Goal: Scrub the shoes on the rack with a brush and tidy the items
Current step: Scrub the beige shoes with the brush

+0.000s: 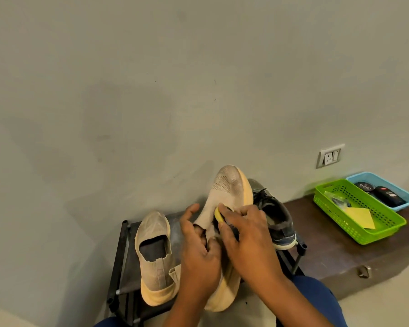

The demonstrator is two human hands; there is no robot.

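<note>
Left hand [200, 251] grips beige shoe [224, 199] at collar, held over rack [125, 256]; right hand [243, 234] curled round yellow brush [218, 214] against upper; short firm strokes toeward, shoe held steady.

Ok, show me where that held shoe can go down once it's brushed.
Free: the rack top between the resting beige shoe and dark sneaker, and the brown ledge between sneaker and green basket. Crowded: both baskets.
</note>
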